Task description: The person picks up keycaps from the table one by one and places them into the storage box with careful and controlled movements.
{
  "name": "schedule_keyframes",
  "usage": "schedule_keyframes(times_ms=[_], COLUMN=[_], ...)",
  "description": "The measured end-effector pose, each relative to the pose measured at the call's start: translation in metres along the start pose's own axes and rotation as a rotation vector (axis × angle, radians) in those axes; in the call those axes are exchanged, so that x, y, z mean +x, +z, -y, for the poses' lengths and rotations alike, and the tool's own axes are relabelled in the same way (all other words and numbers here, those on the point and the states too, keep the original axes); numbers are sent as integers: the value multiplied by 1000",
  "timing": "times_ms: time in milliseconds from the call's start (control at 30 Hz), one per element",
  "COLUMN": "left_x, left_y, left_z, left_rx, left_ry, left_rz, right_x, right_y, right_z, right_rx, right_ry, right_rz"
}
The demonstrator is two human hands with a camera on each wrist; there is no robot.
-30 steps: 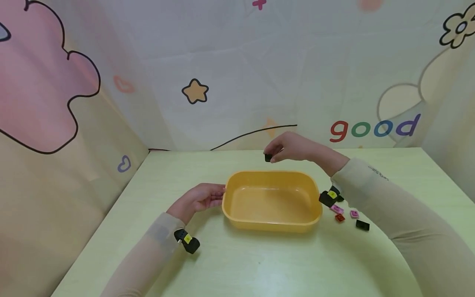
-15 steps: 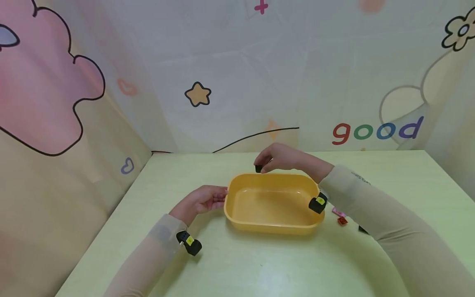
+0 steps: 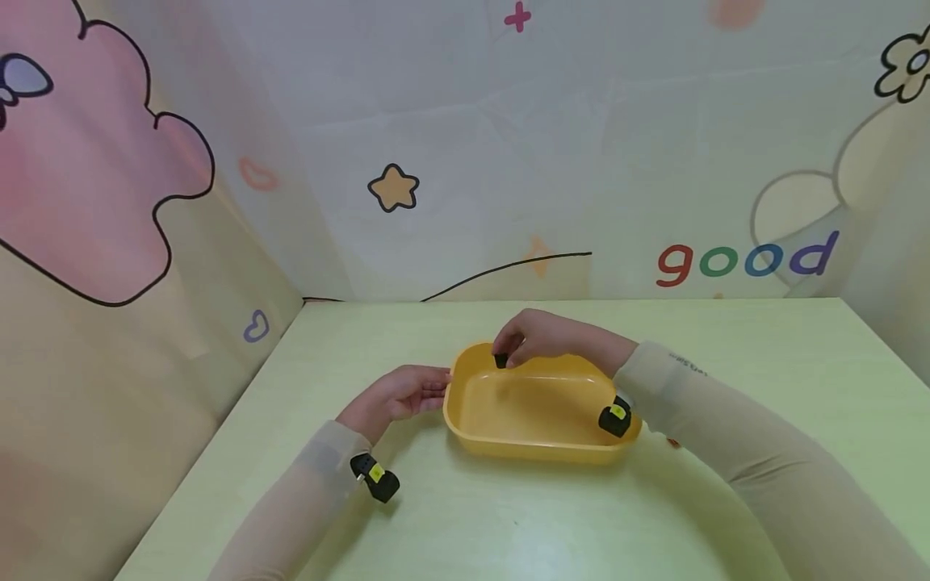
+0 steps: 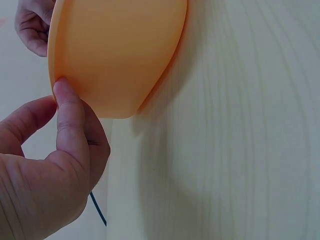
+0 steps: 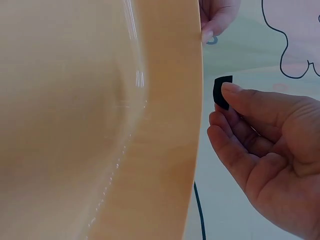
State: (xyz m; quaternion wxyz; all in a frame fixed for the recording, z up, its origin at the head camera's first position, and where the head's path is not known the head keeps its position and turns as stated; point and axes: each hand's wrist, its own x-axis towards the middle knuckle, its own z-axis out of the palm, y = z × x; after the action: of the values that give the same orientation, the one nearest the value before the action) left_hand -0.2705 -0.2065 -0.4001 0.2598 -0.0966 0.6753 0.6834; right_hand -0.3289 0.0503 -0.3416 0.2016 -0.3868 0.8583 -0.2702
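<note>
An orange-yellow plastic basin [image 3: 541,453] sits on the table, its visible inside bare. At its left end, my left hand [image 3: 403,393] holds the rim. The left wrist view shows thumb and fingers pinching the basin's edge [image 4: 115,55]. Over the far left part of the basin, my right hand [image 3: 541,333] pinches a small black building block [image 3: 500,361] between thumb and fingers. Seen from the right wrist, the black block [image 5: 220,92] has a curved side and lies close to the basin's rim [image 5: 192,115]; the fingers cover part of it.
A small red piece [image 3: 673,442] peeks out beside the right sleeve [image 3: 734,428], which hides the table area behind it. Black wrist cameras hang under both wrists, the right one [image 3: 615,416] over the basin's right end. A printed cloth [image 3: 465,161] rises behind the table [image 3: 407,532].
My right hand has moved down and left with the black block, from behind the basin to over it. The sleeve now covers most of the loose pieces. My left hand stays at the rim.
</note>
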Motion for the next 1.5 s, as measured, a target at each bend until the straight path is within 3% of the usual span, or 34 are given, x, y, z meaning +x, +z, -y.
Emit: schedule_keyframes(times_ms=[300,567,1500], left_x=[1,-1,1], left_y=[2,0,-3], left_z=[6,7,2], left_rx=[-24,-50,-25], left_ry=[-8,-5,5], left_rz=[27,15,19], right_x=[7,19,38], right_y=[16,28,52], right_z=[-4,-4,-7], right_rx=[38,30,-3], right_ry=[4,-28,-40], right_rz=[49,98,168])
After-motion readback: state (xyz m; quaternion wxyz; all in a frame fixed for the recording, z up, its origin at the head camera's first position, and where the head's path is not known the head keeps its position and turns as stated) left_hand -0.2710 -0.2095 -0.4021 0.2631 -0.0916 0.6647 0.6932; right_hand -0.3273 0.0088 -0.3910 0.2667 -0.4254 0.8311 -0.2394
